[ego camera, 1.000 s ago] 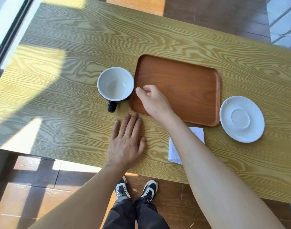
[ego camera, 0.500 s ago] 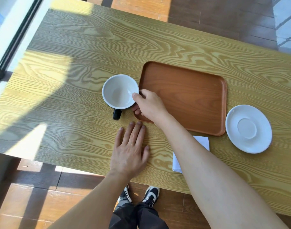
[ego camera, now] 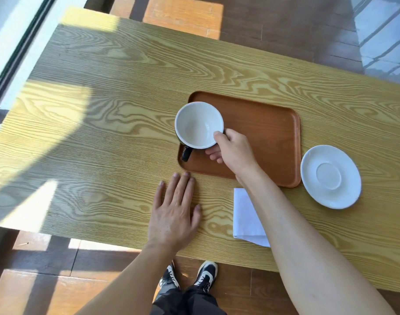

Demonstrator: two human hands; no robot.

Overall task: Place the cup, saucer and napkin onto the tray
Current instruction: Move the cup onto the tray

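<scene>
A cup [ego camera: 198, 125], white inside and black outside with a black handle, hangs over the left end of the brown wooden tray [ego camera: 267, 133]. My right hand [ego camera: 234, 150] grips its right rim, thumb on the rim and fingers under the side. Whether the cup touches the tray I cannot tell. A white saucer [ego camera: 331, 176] lies on the table just right of the tray. A white folded napkin [ego camera: 246, 219] lies near the table's front edge, partly hidden by my right forearm. My left hand [ego camera: 174, 212] rests flat on the table, fingers apart, in front of the tray.
The wooden table [ego camera: 103, 133] has its near edge just behind my left wrist. Sunlit patches fall on its left side. A window frame [ego camera: 17, 53] runs along the far left. My shoes [ego camera: 190, 278] show on the tiled floor below.
My right hand reached the cup beside the tray, took hold of its rim and carried it rightward over the tray's left end. My left hand stayed flat on the table.
</scene>
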